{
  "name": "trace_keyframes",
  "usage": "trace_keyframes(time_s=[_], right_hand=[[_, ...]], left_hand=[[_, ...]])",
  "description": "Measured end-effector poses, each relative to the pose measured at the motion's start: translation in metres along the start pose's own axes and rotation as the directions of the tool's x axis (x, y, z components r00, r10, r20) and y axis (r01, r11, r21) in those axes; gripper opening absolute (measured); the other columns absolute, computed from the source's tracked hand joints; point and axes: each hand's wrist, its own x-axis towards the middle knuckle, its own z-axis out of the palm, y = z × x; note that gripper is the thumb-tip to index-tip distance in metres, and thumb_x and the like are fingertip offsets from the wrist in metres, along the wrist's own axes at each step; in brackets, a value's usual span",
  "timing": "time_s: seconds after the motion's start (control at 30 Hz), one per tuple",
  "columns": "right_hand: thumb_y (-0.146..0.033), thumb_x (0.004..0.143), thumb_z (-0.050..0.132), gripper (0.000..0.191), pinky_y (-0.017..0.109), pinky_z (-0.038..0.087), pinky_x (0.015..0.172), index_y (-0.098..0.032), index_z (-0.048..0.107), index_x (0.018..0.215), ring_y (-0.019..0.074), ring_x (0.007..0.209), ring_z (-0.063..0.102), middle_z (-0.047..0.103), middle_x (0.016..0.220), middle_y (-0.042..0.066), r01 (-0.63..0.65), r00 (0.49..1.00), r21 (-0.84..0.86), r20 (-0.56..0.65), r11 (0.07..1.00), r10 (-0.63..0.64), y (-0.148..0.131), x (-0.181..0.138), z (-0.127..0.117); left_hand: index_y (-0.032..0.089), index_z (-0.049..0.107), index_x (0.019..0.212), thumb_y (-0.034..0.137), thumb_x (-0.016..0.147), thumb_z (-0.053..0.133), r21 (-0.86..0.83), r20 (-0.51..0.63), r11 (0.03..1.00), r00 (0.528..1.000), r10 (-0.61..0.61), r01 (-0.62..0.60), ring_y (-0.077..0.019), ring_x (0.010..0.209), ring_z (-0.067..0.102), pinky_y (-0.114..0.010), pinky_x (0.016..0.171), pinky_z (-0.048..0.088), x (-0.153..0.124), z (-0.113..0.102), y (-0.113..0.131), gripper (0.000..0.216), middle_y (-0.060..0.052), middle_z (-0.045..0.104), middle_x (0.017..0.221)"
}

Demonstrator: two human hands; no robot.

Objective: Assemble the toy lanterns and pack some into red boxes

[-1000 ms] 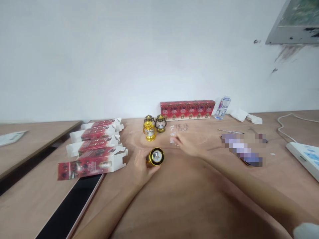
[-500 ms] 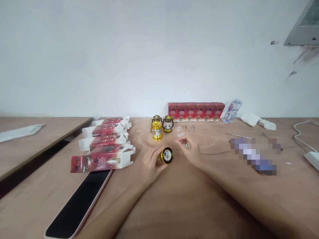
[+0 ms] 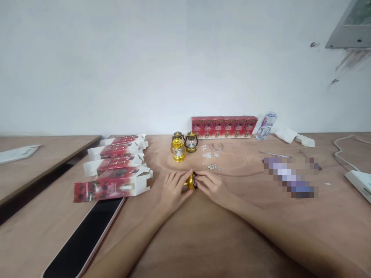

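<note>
Left hand (image 3: 173, 191) clamps lantern (image 3: 190, 182) sideways between both hands, presumably so its base faces right hand (image 3: 213, 187), whose fingertips meet it; pinch hidden, cannot tell. Discs (image 3: 213, 166) lie near, likely for reach.

saw a wooden table (image 3: 255, 189) bearing three lanterns (image 3: 178, 152) at twelve o'clock, small discs (image 3: 213, 166) just nearer, red boxes (image 3: 223, 127) and a bottle (image 3: 266, 125) toward one, opened cartons (image 3: 117, 161) at ten, a dark-screened phone (image 3: 84, 237) at eight.
</note>
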Motion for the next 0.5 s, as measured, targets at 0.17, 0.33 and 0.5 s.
trace_keyframes(time_s=[0.17, 0.33, 0.5], right_hand=[[-0.012, 0.087, 0.048, 0.012, 0.028, 0.054, 0.07, -0.015, 0.06, 0.087, 0.0177, 0.079, 0.066, 0.069, 0.086, 0.011, 0.041, 0.999, -0.059, -0.025, 0.997, -0.043, 0.0029, -0.0026, 0.0043], [-0.011, 0.087, 0.047, 0.013, 0.027, 0.053, 0.067, -0.017, 0.058, 0.085, 0.0166, 0.075, 0.065, 0.068, 0.081, 0.008, 0.011, 1.0, -0.039, -0.005, 0.999, -0.011, 0.0019, -0.0007, 0.0047], [-0.011, 0.087, 0.044, 0.016, 0.028, 0.052, 0.069, -0.018, 0.058, 0.086, 0.0169, 0.076, 0.064, 0.067, 0.082, 0.008, -0.04, 0.999, -0.004, 0.034, 0.999, 0.041, 0.0005, -0.0009, 0.0042]], left_hand=[[0.017, 0.048, 0.125, 0.023, 0.08, 0.059, 0.059, 0.032, 0.998, 0.999, 0.0, -0.002, -0.0225, 0.092, 0.057, -0.032, 0.073, 0.04, -0.0006, 0.0033, -0.0007, 0.046, -0.008, 0.066, 0.102], [0.016, 0.048, 0.125, 0.021, 0.08, 0.059, 0.091, 0.033, 0.996, 0.999, -0.01, 0.007, -0.0225, 0.092, 0.056, -0.032, 0.073, 0.039, -0.0011, 0.0046, -0.0001, 0.046, -0.008, 0.067, 0.103], [0.017, 0.049, 0.124, 0.022, 0.08, 0.059, 0.098, 0.021, 0.995, 1.0, -0.001, -0.001, -0.0221, 0.09, 0.057, -0.031, 0.072, 0.038, 0.0002, 0.0033, 0.0013, 0.045, -0.007, 0.067, 0.103]])
